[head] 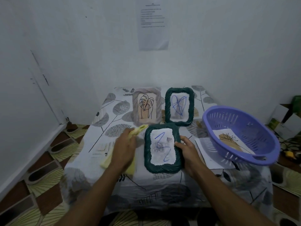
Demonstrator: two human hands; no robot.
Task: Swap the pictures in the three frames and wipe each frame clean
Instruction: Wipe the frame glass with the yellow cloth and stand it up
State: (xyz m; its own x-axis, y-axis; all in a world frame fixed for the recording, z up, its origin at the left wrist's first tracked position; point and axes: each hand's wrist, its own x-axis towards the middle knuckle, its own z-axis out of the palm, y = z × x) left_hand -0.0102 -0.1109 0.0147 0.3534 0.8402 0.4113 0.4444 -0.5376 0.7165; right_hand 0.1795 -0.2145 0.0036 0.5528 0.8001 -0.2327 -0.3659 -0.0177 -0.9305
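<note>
Fingers (129, 136) of your left hand (124, 145) are curled round a yellow cloth (138, 129), gripping it just left of the near green frame (162, 169); part of the cloth trails below your wrist. Your right hand (187, 150) holds that frame's right rim, thumb on the front and the other fingers wrapped round the edge. The near green frame lies flat on the leaf-print tablecloth (162, 186). Its glass carries loose blue pen strokes that form no readable word, over a faint grey picture.

Beyond the near green frame and slightly to its right lies a second green frame (168, 104), its glass scribbled in blue with a heart-like outline. Beyond the near green frame to the left lies a grey frame (136, 110) showing a black line drawing of a leaf.

Right of the near green frame, a purple basket (206, 119) sits tilted, with a loose picture (231, 141) of a line-drawn plant inside. White sheets (206, 154) lie under the basket's near side. On the wall far beyond the near green frame hangs a printed notice (153, 30); its lines are too blurred to read.
</note>
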